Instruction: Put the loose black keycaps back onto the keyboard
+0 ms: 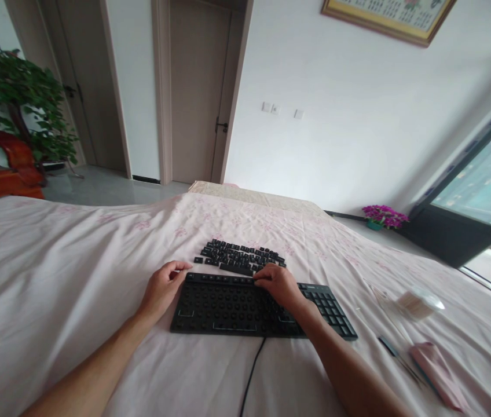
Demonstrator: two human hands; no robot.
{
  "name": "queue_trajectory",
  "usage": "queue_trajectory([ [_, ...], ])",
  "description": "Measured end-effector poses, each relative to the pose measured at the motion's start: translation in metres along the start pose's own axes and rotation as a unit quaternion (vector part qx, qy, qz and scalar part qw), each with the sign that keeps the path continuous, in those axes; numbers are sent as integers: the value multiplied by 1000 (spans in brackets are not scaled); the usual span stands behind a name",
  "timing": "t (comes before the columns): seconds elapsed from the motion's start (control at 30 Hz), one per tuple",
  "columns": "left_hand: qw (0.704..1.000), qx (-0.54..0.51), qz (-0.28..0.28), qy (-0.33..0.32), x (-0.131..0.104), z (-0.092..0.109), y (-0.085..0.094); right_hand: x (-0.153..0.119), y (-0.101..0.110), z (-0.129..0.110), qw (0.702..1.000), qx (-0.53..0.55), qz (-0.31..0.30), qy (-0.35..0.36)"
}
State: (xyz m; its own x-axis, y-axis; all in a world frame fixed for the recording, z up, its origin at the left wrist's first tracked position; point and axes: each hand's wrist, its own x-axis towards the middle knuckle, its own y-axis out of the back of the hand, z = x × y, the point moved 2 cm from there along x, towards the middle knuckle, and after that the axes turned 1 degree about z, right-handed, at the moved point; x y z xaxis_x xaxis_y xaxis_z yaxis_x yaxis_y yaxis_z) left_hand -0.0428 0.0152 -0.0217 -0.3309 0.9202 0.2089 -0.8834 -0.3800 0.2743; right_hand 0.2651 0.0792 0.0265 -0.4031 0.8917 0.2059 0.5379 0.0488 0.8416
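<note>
A black wired keyboard point(228, 310) lies on a pink flowered bedsheet, most of its keycaps off and only the number pad at the right still capped. Loose black keycaps point(239, 256) are laid out in rows just beyond it. My left hand point(162, 288) rests at the keyboard's far left corner, fingers curled against the edge. My right hand point(278, 285) sits over the keyboard's top edge, its fingertips pinched at a keycap near the closest row of loose keycaps.
The bedsheet point(54, 272) covers the whole surface. At the right lie a small clear container point(419, 304), a pink pouch point(439, 373) and thin tools point(397, 354). The keyboard cable point(252, 373) runs toward me. A plant, doors and a window stand beyond.
</note>
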Motion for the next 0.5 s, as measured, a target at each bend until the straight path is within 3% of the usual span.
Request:
queue_trajectory([
  [0.2, 1000, -9, 7, 6, 0, -1, -1, -1, 0, 0, 1000, -13, -14, -17],
  [0.5, 1000, 1, 1, 3, 1, -3, 0, -3, 0, -12, 996, -82, -10, 38],
])
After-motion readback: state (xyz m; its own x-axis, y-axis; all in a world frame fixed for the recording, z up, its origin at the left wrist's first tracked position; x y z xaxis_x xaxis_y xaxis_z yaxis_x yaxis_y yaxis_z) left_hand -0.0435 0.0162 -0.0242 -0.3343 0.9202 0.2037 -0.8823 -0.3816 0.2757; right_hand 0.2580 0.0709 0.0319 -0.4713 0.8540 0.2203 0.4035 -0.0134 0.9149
